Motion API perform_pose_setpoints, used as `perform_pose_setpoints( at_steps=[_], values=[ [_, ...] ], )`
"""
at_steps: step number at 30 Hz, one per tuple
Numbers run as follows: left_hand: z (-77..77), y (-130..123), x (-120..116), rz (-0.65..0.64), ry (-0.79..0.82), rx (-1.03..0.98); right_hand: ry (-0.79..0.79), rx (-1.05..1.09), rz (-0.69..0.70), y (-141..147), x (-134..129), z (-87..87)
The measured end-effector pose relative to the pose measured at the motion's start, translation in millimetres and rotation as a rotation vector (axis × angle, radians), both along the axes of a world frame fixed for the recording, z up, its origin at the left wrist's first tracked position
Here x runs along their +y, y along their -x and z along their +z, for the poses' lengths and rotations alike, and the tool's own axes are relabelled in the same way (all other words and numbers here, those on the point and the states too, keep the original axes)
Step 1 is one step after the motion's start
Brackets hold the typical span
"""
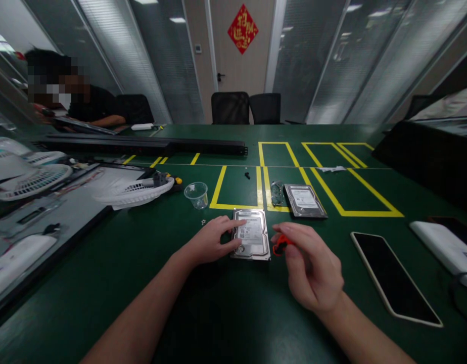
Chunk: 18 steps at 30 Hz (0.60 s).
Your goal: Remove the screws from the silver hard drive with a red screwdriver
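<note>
A silver hard drive (255, 233) lies label up on the green table in front of me. My left hand (218, 237) rests at its left side, fingers apart, with fingertips on the label. Just right of the drive, my right hand (313, 263) is closed round a small red and black tool (282, 244), held above the table. Behind my right hand lies a second hard drive (304, 200), with a clear crumpled bag (277, 193) against its left side. Tiny metal pieces (203, 222) sit near my left hand, below a clear plastic cup (196, 195).
A phone (396, 278) and a white device (446, 247) lie at the right. White frames (135, 193) and a large panel (66, 217) cover the left. Long black bars (161, 146) lie farther back. A person (93, 106) sits at the far left.
</note>
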<state>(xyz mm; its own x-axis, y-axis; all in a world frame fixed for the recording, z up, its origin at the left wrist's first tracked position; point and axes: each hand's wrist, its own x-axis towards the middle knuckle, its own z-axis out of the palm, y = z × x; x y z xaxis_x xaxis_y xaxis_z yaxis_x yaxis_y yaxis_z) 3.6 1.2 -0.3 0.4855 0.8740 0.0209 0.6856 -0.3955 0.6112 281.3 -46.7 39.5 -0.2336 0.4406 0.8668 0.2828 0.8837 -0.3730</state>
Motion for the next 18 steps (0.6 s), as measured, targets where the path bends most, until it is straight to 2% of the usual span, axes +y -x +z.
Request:
perform_pose_setpoints(
  at_steps=[18],
  values=[
    [1.9,-1.0,0.5,-0.004,-0.016,0.011,0.004,0.055,0.051,3.6,-0.8,1.3]
  ],
)
